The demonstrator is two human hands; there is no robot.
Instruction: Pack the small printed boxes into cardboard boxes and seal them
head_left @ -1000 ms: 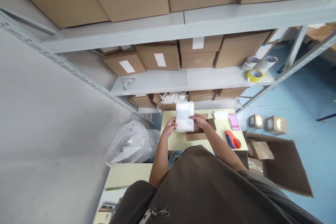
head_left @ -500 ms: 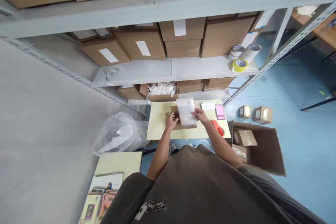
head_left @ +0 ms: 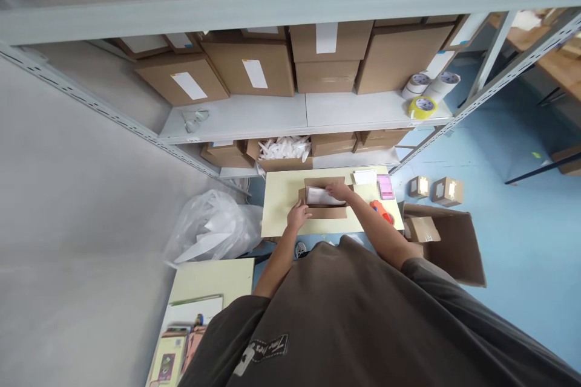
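Note:
A small open cardboard box (head_left: 327, 213) sits on the pale yellow table (head_left: 281, 193). A white packet (head_left: 318, 196) lies inside it. My right hand (head_left: 338, 190) reaches into the box from the right, fingers curled on the packet's edge. My left hand (head_left: 298, 217) grips the box's near left corner and steadies it. Both forearms stretch forward from my dark brown shirt.
An orange tape dispenser (head_left: 380, 210), a pink pad (head_left: 385, 186) and white paper (head_left: 364, 177) lie on the table's right. A big open carton (head_left: 454, 248) stands on the blue floor. A clear plastic bag (head_left: 213, 230) lies left. Grey shelves hold brown boxes and tape rolls (head_left: 424, 106).
The white packet was held upright over the table, then tilted down and now lies inside the box. My left hand let go of it and moved onto the box's corner.

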